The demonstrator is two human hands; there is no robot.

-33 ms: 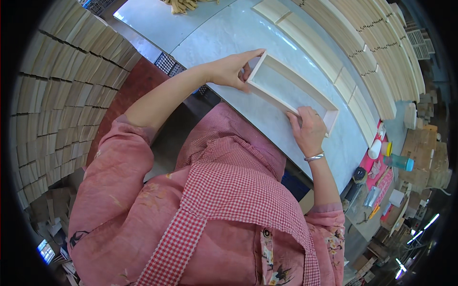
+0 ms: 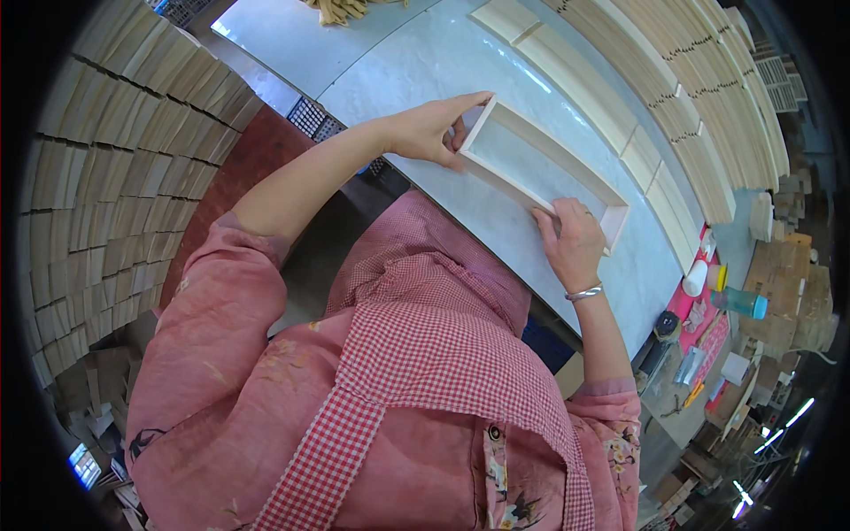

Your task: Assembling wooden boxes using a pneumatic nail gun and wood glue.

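Several rows of stacked pale boards point(image 2: 664, 97) rise beyond the fingers of both hands, and nearer to those fingers a line of flat pale strips point(image 2: 580, 97) runs along the table point(image 2: 381, 97), with a band of bare surface between it and the work. To the right of the right hand's fingers, well apart, are a white cylinder point(image 2: 695, 277), a yellow roll point(image 2: 717, 276) and a teal bottle point(image 2: 737, 301) with a blue cap. A tan heap point(image 2: 336, 10) lies beyond the left hand's fingers, near the table's far edge; a dark crate point(image 2: 307, 119) shows to their left, and well past it stands a wall of piled wooden pieces point(image 2: 124, 168).

The wooden frame point(image 2: 560, 150) lies between the two sets of fingers, over the table. The left hand point(image 2: 429, 133) has its fingers spread around the short left end, clamped on it from corner to corner. The right hand point(image 2: 577, 241) has its fingers closed over the near long side, close to the right end, and hides that corner.

The frame is pale, thin-walled and long, a rectangle with an open middle through which the table's grey-white top shows. Its long sides look bowed in this wide view.
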